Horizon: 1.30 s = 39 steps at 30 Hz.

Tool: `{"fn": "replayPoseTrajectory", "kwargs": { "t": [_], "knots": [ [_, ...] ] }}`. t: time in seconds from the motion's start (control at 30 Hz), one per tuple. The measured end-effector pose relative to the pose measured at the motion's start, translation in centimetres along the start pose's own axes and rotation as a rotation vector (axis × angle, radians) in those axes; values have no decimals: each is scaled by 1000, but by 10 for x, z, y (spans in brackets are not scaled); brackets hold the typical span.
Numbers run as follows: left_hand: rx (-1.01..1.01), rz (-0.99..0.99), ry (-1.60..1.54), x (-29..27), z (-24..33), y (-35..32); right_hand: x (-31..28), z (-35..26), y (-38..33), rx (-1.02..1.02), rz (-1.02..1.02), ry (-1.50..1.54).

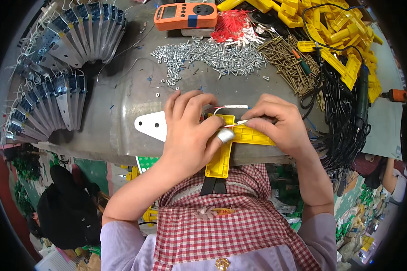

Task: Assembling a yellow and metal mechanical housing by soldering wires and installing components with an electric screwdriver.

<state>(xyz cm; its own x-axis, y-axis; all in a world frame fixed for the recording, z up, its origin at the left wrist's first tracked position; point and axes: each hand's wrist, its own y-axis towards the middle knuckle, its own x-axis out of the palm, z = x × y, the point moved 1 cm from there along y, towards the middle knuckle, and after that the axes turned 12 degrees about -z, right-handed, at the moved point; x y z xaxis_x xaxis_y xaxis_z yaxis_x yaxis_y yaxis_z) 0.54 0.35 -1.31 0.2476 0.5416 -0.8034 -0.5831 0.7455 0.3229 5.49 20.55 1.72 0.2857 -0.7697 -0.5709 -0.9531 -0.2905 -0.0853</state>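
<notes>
Head view: a yellow housing lay across the near edge of the table; above it, left hand and right hand pinched a thin white wire, beside a white plate; screws lay beyond.

"What's the surface?"
"A grey, scuffed worktop."
"And on it?"
"At left, two fanned rows of blue-and-pale flat pieces; in the middle, small silver metal screws beside round silver nuts; toward the right, long brass-coloured screws, tangled black cables and heaped yellow plastic housings."
</notes>
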Motion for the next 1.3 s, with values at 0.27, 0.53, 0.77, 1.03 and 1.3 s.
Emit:
{"fn": "replayPoseTrajectory", "kwargs": {
  "t": [0.27,0.53,0.77,1.03,1.3],
  "knots": [
    [29,-6,228,11,10,-13,5,12,2,75,62,-87],
    [53,-131,345,11,15,-15,6,22,9,32,125,-13],
    [69,-50,36,9,9,-1,-104,110,-5,292,554,-1068],
    [74,-75,153,21,13,10,-122,128,-5,325,573,-661],
    [194,-423,317,8,22,-15,-72,22,-36,-258,608,53]
  ]
}}
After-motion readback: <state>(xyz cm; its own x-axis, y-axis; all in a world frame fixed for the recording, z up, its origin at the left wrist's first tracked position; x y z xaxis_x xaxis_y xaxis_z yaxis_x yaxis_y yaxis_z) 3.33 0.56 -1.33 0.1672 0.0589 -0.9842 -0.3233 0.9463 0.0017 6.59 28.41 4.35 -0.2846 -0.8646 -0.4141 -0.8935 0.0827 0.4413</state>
